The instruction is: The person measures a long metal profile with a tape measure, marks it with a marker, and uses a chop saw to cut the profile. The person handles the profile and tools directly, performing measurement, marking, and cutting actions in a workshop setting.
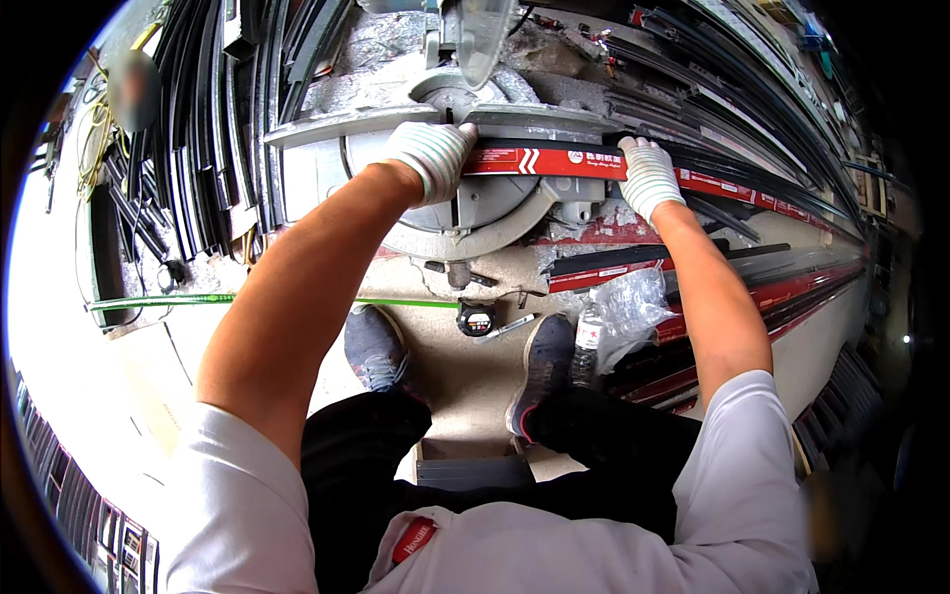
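A long metal profile [549, 161], black with red printed film along its near face, lies across the bed of a miter saw [485, 203] and runs far off to the right. My left hand [435, 158], in a striped knit glove, is closed around its left end, against the saw's fence [336, 127]. Farther right, my right hand [648, 178] wears a matching glove and wraps over the same profile just past the saw bed. Above and beyond the profile stands the clear blade guard [485, 45] of the saw.
A tape measure [476, 317] lies on the floor, its green tape [198, 300] drawn out leftward, with a marker pen [512, 326] beside it. A plastic bottle [588, 337] and clear plastic wrap [633, 302] sit near my right shoe. Black profiles [198, 129] crowd the far left.
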Tool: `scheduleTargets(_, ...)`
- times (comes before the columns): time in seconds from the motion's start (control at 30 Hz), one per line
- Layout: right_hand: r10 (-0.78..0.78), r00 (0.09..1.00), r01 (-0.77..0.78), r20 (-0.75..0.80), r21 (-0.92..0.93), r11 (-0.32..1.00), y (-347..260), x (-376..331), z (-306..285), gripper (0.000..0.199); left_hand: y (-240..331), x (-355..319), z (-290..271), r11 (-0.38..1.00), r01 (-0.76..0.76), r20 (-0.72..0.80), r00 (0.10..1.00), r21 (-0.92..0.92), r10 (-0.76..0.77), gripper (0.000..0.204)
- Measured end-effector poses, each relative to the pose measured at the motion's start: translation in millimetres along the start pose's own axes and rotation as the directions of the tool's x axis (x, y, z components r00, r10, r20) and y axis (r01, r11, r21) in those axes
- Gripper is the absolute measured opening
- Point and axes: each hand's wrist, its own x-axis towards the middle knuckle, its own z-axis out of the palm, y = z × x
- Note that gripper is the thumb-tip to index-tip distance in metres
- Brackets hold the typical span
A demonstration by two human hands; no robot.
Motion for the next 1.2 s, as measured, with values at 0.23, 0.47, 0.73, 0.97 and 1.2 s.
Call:
scheduleTargets(0.23,0.005,0.998,-0.004,0.055,-0.012,1.0,2.4,6.0,-4.6,0.048,-1.9,1.5,4.2,0.999,0.05,-0.036,0.998,-0.008,-0.05,0.039)
scheduleTargets(0.47,0.002,1.0,-0.002,-0.006,-0.005,1.0,11.8,6.9,6.7,0.049,-14.6,-48.9,-3.3,0.995,0.095,-0.183,0.978,-0.021,-0.098,0.06)
scheduleTargets(0.73,-0.008,0.997,0.008,-0.076,-0.001,1.0,29.8,22.8,32.9,0.051,-32.0,-63.3,22.6,0.868,0.177,-0.074,0.969,-0.464,-0.237,0.041)
scheduleTargets(0.97,-0.007,0.999,0.006,-0.035,-0.025,1.0,28.0,23.3,23.8,0.049,-33.1,-47.4,37.6,0.813,0.156,-0.108,0.96,-0.561,-0.259,0.036)
scheduleTargets(1.2,-0.015,0.997,0.014,-0.076,-0.017,1.0,35.7,20.3,30.8,0.048,-22.5,-41.4,27.3,0.919,0.14,-0.141,0.969,-0.368,-0.204,0.035)
